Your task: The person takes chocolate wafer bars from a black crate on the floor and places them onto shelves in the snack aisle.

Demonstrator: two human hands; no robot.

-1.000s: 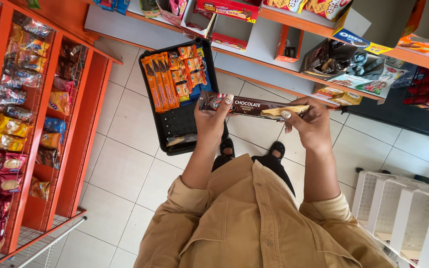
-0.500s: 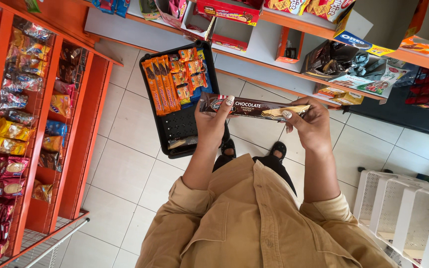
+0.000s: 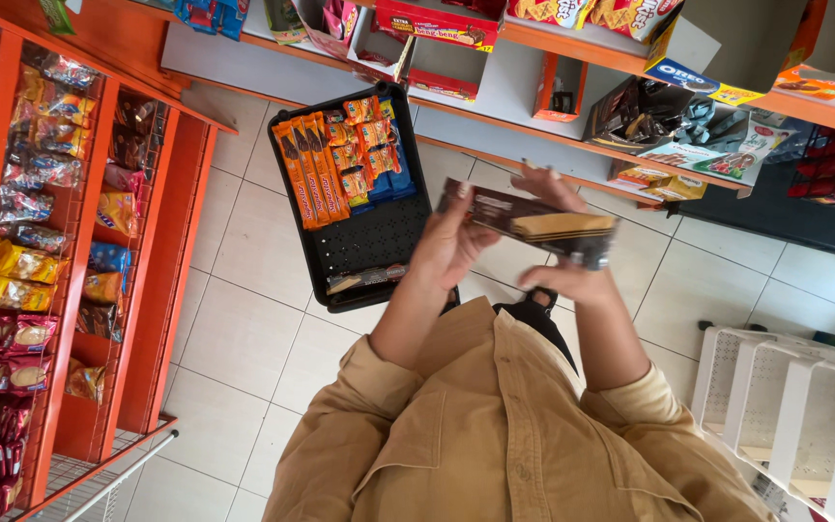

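Since the earlier frame the dark wafer packet (image 3: 541,228) has tilted, its 3 o'clock end dropped. Left hand (image 3: 448,246) cups its 9 o'clock end, fingers curled on it; right hand (image 3: 572,275) grips from beneath. Glossy flat wrapper; black perforated crate (image 3: 369,242) at 9 o'clock.

A dark, long wafer packet (image 3: 541,228), somewhat blurred, is just right of the black crate (image 3: 376,242). Orange packets (image 3: 309,169) lie inside the crate; red boxes (image 3: 437,24) sit beyond it.
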